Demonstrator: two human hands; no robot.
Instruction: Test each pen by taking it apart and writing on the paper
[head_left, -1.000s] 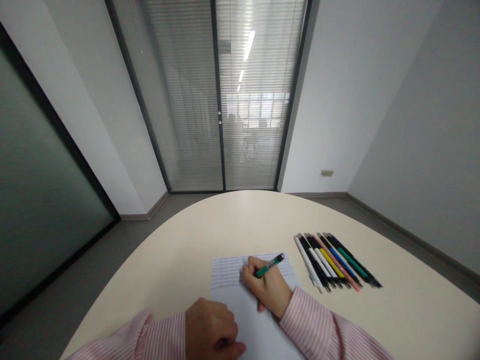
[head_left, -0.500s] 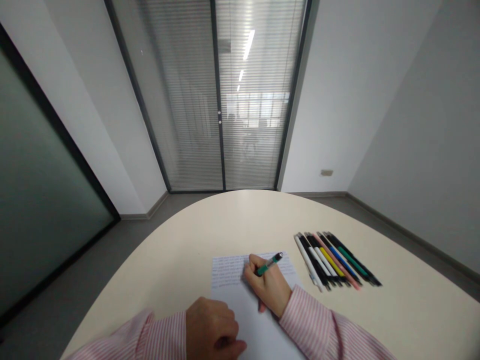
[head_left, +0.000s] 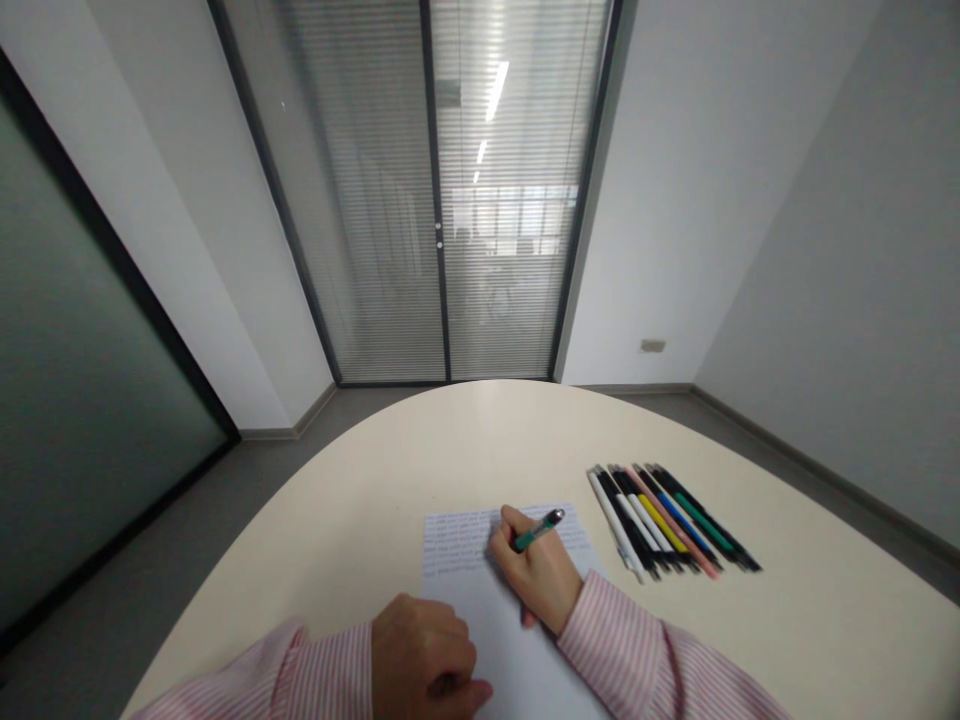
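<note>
My right hand [head_left: 541,572] grips a green pen [head_left: 538,531] with a dark end and silver tip pointing up to the right. It rests on a white sheet of paper [head_left: 480,622] with several lines of handwriting across its upper part. The pen's writing end is hidden behind my fingers. My left hand [head_left: 424,655] lies curled in a loose fist over the lower left of the sheet, thumb toward the right, and nothing shows in it.
A row of several pens [head_left: 667,520] in white, black, yellow, pink, blue and green lies to the right of the paper. The round cream table [head_left: 337,540] carries everything. Beyond its far edge stand glass panels with blinds [head_left: 375,200] and white walls.
My right hand and the green pen have shifted very slightly, with the little finger a touch to the right. The left hand stays in place.
</note>
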